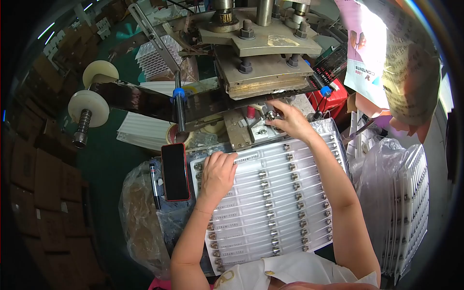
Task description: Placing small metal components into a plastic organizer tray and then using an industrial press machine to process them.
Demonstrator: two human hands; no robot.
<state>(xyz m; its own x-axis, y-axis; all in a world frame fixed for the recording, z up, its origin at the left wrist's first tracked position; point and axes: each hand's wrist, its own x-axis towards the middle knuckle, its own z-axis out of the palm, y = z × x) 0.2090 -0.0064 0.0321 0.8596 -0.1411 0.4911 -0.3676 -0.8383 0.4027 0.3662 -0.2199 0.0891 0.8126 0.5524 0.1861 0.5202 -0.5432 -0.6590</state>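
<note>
A white plastic tray [250, 258] of clear tubes with metal ends lies before me, several tubes bearing printed lettering. At the tray's upper left, my left hand [218, 174] rests over a printed tube [250, 158]; its fingertips touch that tube, though the hand covers part of it. My right hand [290, 117] is at the metal fixture [261, 131] under the press, thumb and fingers around a small metal-ended piece [271, 115]. Above the fixture hangs the heated press plate [268, 79] of a hot-stamping machine, with dark foil [206, 105] running beneath it.
A phone [175, 172] and a marker pen [155, 185] lie left of the tray. The foil roller [88, 108] juts out at upper left. Stacked trays in plastic [406, 206] stand at right, below hanging printed pouches [366, 72]. A red box [331, 96] sits behind the press.
</note>
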